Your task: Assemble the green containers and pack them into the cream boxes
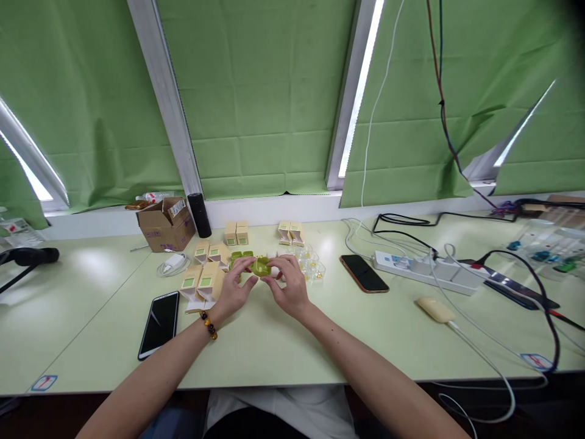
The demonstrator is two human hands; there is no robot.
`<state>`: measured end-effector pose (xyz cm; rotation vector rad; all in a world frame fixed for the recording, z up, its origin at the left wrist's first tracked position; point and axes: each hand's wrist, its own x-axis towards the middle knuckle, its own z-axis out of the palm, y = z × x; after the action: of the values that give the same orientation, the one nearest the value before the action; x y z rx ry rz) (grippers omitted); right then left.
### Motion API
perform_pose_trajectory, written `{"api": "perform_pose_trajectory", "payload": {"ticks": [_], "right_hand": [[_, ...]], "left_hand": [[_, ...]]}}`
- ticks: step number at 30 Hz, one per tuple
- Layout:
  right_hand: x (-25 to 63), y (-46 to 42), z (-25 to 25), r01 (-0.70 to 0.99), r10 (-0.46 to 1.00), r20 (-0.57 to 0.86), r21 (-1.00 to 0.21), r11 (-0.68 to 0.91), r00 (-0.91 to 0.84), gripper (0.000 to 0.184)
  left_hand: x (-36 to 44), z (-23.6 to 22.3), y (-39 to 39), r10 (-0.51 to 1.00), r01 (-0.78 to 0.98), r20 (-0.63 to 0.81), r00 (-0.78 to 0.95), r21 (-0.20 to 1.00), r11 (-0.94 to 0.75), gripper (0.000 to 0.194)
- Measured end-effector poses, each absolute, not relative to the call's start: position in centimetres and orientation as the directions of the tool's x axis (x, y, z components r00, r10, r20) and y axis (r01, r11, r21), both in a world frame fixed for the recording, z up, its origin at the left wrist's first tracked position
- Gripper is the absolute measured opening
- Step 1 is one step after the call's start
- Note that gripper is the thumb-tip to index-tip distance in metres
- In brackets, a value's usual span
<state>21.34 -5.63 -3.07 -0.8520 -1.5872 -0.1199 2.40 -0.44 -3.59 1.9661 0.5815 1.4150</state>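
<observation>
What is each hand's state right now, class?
Left hand: holding one side of the green piece.
Right hand: holding the piece's other side.

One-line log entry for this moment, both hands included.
left hand: holding green piece | right hand: holding same green piece | left side: cream boxes | right side: clear cups

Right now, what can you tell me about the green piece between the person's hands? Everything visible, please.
The green piece is small and yellowish green, with what looks like a raised rim around a hollow. It might be plastic; finer detail is too small to read. Fingers of the left hand and right hand hold it from either side, over the pale table.
</observation>
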Motion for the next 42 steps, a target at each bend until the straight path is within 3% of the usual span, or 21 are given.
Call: {"api": "perform_pose_trajectory", "payload": {"ticks": [2,5,7,13,20,23,29,34,38,42], "right_hand": [[21.1,-5.6,-2.9,0.433,0.570,0.814,-0.557,0.709,0.113,0.018],[21.0,-5.5,-2.6,0.159,0.781,0.601,-0.799,0.581,0.168,0.038],[21.0,-5.3,-2.4,-0.005,0.878,0.448,-0.891,0.455,0.168,0.050],[21.1,-5.1,-2.1,-0.208,0.969,0.209,-0.950,0.233,0.133,0.070],[20.9,-4.7,-2.8,-0.308,0.994,0.105,-0.946,0.098,-0.006,0.069],[20.7,-4.6,-3.1,-0.333,0.996,0.080,-0.941,0.058,-0.051,0.067],[21.3,-4.6,-2.7,-0.313,0.993,0.114,-0.943,0.113,0.016,0.062],[23.2,-4.1,-2.0,-0.170,0.936,0.211,-0.949,0.265,0.283,0.051],[25.4,-3.5,-1.5,0.079,0.789,0.358,-0.926,0.369,0.499,0.038],[26.6,-3.4,-1.3,0.417,0.737,0.466,-0.867,0.272,0.490,0.022]], "left_hand": [[2.3,-3.5,-0.6,0.669,0.020,0.667,0.328,0.703,-0.711,0.040],[2.3,-3.0,-0.9,0.670,0.075,0.674,0.312,0.685,-0.724,0.033],[2.4,-2.7,-1.0,0.675,0.125,0.674,0.300,0.673,-0.729,0.030],[2.6,-2.3,-1.4,0.647,0.185,0.686,0.333,0.625,-0.758,0.031],[2.9,-2.2,-2.1,0.586,0.167,0.692,0.422,0.576,-0.800,0.056],[3.0,-2.3,-2.2,0.592,0.160,0.677,0.438,0.589,-0.792,0.055],[3.2,-2.7,-1.7,0.713,0.129,0.599,0.365,0.726,-0.676,0.050],[3.2,-3.1,0.0,0.869,-0.056,0.418,0.265,0.906,-0.419,0.049],[3.1,-3.2,0.8,0.926,-0.270,0.263,0.270,0.944,-0.190,0.057],[2.8,-3.0,0.7,0.927,-0.395,0.242,0.288,0.912,-0.115,0.054]]}}
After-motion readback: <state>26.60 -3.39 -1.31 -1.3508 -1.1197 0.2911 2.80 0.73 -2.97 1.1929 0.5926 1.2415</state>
